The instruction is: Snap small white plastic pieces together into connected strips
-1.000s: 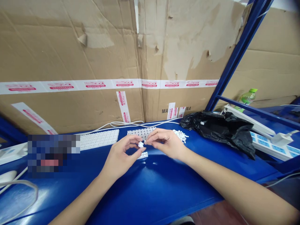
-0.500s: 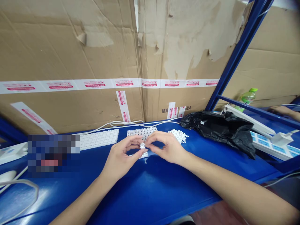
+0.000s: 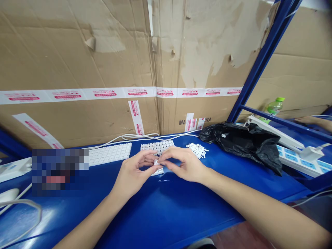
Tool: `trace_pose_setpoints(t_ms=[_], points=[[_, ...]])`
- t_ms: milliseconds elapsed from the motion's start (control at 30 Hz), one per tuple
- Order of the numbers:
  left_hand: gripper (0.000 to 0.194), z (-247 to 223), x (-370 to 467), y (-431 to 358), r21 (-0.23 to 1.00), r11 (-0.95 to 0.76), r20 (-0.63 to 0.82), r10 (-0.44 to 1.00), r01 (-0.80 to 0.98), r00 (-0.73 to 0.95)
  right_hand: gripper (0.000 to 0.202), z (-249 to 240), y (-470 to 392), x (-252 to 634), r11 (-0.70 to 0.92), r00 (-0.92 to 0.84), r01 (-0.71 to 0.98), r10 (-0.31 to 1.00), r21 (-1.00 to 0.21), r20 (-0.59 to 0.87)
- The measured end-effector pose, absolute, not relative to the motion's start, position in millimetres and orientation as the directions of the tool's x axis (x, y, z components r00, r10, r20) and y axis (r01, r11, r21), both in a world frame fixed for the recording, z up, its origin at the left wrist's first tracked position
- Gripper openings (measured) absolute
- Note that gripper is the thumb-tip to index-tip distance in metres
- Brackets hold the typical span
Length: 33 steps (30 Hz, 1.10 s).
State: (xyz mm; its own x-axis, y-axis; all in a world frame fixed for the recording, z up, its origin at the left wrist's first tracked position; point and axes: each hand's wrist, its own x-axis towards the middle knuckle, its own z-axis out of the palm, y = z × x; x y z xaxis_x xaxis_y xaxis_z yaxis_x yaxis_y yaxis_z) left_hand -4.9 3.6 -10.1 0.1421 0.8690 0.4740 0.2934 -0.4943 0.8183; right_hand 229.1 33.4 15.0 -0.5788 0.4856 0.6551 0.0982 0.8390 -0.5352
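Observation:
Between the thumb and fingers of my left hand (image 3: pixel 133 173) is a small white plastic piece (image 3: pixel 156 162). My right hand (image 3: pixel 185 164) is closed in a pinch at the right side of this piece, its fingertips touching it or very close. What those fingertips hold is too small to make out. Just below the fingers, partly hidden, lies a small white block (image 3: pixel 158 171) on the blue table. Behind my hands stands a grid of small white pieces (image 3: pixel 157 147). To its right is a heap of tiny white parts (image 3: pixel 197 150).
White panels of small blocks (image 3: pixel 111 154) lie at the left behind my hands. A black plastic bag (image 3: pixel 241 141) and a power strip (image 3: pixel 303 160) are on the right. White cables (image 3: pixel 124 137) run along the cardboard wall (image 3: pixel 103 62). Another person's hand (image 3: pixel 308 120) shows far right.
The white piece has tilted and shifted slightly down and left between my fingers. My right fingertips have moved a little left over it. The surroundings look the same.

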Motion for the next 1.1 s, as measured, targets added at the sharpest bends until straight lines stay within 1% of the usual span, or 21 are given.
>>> trace_pose_setpoints(t_ms=[67,133,167,233,300,333,433,567,700,767,833,900,967,1033,1100], points=[[0.039,-11,-5,5,0.815,-0.499,0.481,0.866,0.296,0.134,0.012,13,34,229,0.786,-0.541,0.11,0.561,-0.609,0.627],[0.037,-11,-6,5,0.781,-0.523,0.511,0.849,0.341,0.132,0.012,9,36,228,0.712,-0.5,0.097,0.639,-0.695,0.585],[0.035,-10,-7,5,0.753,-0.538,0.53,0.837,0.378,0.136,0.016,7,38,228,0.672,-0.49,0.082,0.67,-0.736,0.557],[0.036,-9,-8,3,0.694,-0.56,0.559,0.815,0.454,0.15,0.033,3,40,226,0.605,-0.494,0.06,0.709,-0.794,0.503],[0.044,-8,-8,1,0.656,-0.57,0.572,0.803,0.496,0.167,0.048,0,41,225,0.564,-0.519,0.061,0.723,-0.823,0.457],[0.048,-7,-9,-1,0.645,-0.576,0.573,0.799,0.502,0.182,0.052,-1,42,224,0.553,-0.533,0.062,0.722,-0.831,0.44],[0.05,-7,-8,-3,0.606,-0.627,0.588,0.768,0.49,0.256,0.05,-3,42,222,0.531,-0.543,0.038,0.722,-0.847,0.428],[0.052,-9,-7,-4,0.577,-0.684,0.623,0.722,0.447,0.301,0.038,-5,44,223,0.549,-0.513,0.016,0.722,-0.836,0.465],[0.061,-11,-6,-3,0.616,-0.682,0.625,0.728,0.395,0.282,0.044,-7,46,225,0.582,-0.505,0.017,0.707,-0.813,0.495],[0.066,-12,-6,-2,0.635,-0.669,0.627,0.738,0.386,0.248,0.042,-7,46,226,0.631,-0.507,0.033,0.679,-0.775,0.531],[0.069,-11,-6,0,0.641,-0.656,0.629,0.746,0.397,0.218,0.032,-5,46,228,0.706,-0.517,0.084,0.634,-0.703,0.575],[0.067,-11,-8,2,0.627,-0.649,0.634,0.747,0.431,0.202,0.017,-2,46,229,0.763,-0.538,0.143,0.594,-0.63,0.598],[0.062,-10,-9,3,0.604,-0.642,0.637,0.745,0.472,0.197,0.007,2,45,232,0.771,-0.554,0.174,0.591,-0.612,0.587],[0.055,-9,-11,4,0.598,-0.623,0.627,0.755,0.505,0.189,0.005,6,45,234,0.766,-0.548,0.183,0.6,-0.616,0.583],[0.049,-8,-13,4,0.615,-0.591,0.604,0.779,0.522,0.17,0.012,11,45,237,0.785,-0.551,0.211,0.588,-0.583,0.593]])
